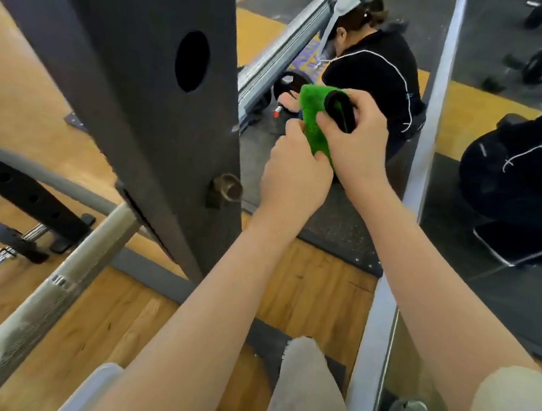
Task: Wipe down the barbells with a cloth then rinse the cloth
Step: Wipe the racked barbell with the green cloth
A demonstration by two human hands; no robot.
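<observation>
Bright, even indoor light; soft shadows; wide-angle bending at edges; slight overall softness.

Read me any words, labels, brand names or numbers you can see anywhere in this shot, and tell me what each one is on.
No text here can be read.
Purple and yellow pattern beside the bench in the mirror: too blurred to tell if it is lettering.
Small mark on the black jacket: too small to read.
Green cloth, barbell, rack upright: no print visible.

Rack post [160, 98] left — mirror [504, 164] ahead
</observation>
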